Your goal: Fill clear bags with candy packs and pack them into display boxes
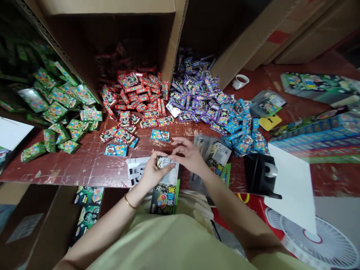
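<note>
The left hand (152, 170) clamps a printed packet (164, 197) at the edge of the table (90, 165); the right hand (189, 155) curls its fingers at the top (pinching or not, I cannot tell). Red boxes (137, 92) spill from a carton (171, 45).

The single view looks from the person's head, facing forward and steeply down past the shirt front (174, 245) at the bottom edge. The left hand (153, 168) and right hand (189, 155) show close up, near mid-frame. The red tabletop (81, 167) spreads beyond them, with cardboard boxes (247, 43) farther off along the top.
</note>
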`<action>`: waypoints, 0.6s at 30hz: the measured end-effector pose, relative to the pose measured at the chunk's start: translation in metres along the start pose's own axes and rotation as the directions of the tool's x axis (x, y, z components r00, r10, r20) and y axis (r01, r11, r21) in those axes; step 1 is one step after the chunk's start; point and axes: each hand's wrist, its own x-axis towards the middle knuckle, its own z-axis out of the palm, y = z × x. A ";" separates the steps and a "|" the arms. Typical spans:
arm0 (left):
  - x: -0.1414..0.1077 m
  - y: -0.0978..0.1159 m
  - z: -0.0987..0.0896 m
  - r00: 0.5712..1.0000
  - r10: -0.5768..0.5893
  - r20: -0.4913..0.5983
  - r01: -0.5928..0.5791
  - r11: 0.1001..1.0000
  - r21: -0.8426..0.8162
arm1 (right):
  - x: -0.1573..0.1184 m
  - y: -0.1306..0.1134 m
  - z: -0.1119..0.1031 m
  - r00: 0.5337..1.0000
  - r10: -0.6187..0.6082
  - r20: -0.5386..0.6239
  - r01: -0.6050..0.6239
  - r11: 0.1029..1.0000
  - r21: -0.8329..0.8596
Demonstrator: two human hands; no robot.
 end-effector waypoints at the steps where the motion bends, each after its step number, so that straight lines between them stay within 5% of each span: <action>1: -0.001 0.000 0.000 1.000 0.008 -0.003 -0.008 1.000 0.002 | -0.001 0.002 0.002 0.999 0.033 0.001 -0.033 0.998 0.046; 6: -0.004 0.001 0.001 0.999 0.027 -0.038 -0.029 0.998 -0.048 | -0.003 0.004 0.010 0.962 0.272 0.003 -0.261 0.917 0.303; 10: -0.007 0.008 0.004 0.999 -0.012 -0.034 0.009 0.997 -0.074 | -0.001 -0.003 0.012 0.859 0.502 0.106 -0.485 0.727 0.486; 13: -0.015 0.014 0.004 0.998 -0.052 -0.021 0.049 0.994 -0.100 | -0.001 -0.010 0.010 0.810 0.565 0.158 -0.554 0.650 0.521; 15: -0.023 0.015 0.003 0.986 -0.134 0.098 0.144 0.984 -0.104 | -0.003 -0.014 0.006 0.852 0.513 0.102 -0.494 0.725 0.480; 18: -0.035 0.009 -0.001 0.890 -0.269 0.369 0.310 0.949 -0.056 | -0.010 -0.024 -0.011 0.944 0.308 0.116 -0.328 0.906 0.268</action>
